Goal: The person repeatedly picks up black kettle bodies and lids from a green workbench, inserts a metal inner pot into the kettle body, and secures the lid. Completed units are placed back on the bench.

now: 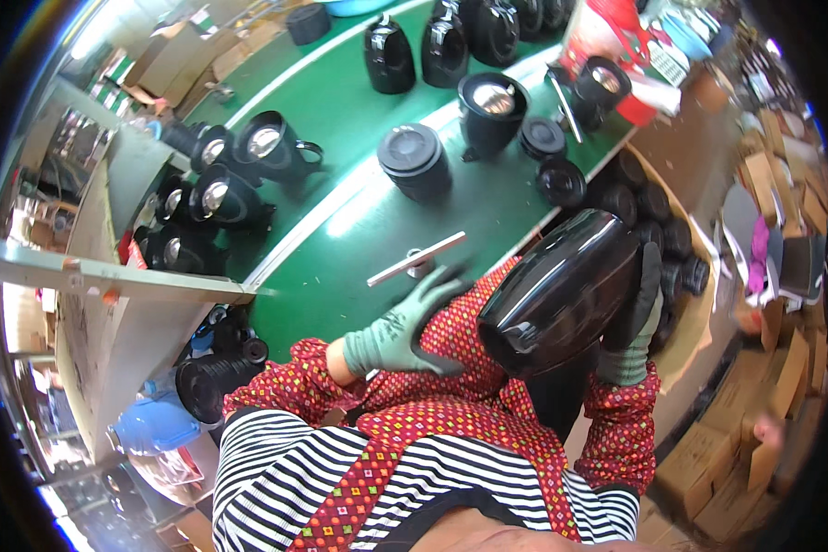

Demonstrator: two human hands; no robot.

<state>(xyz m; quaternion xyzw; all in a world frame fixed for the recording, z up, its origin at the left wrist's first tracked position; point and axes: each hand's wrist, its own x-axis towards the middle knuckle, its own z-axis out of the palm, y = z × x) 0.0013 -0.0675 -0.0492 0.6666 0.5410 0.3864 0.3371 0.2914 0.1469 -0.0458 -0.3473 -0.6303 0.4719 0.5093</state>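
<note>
In my right hand [642, 317] is a large glossy black jug body [561, 294], tapered and lying tilted over my lap. The gloved fingers wrap its far right side and are partly hidden by it. My left hand [400, 329], in a grey-green glove with dark fingers, is apart from the jug body on its left. Its fingers are spread with nothing in them. Just beyond that hand, a pale metal T-bar [417, 259] stands at the near edge of the green table [358, 267]. A stack of round black lids [414, 158] sits farther back.
Several black jugs with shiny insides [234, 184] crowd the table's left. More glossy black bodies [389, 57] stand at the back. An open carton of black round parts [658, 207] is right of my knees. A metal frame bar [119, 281] juts in from the left.
</note>
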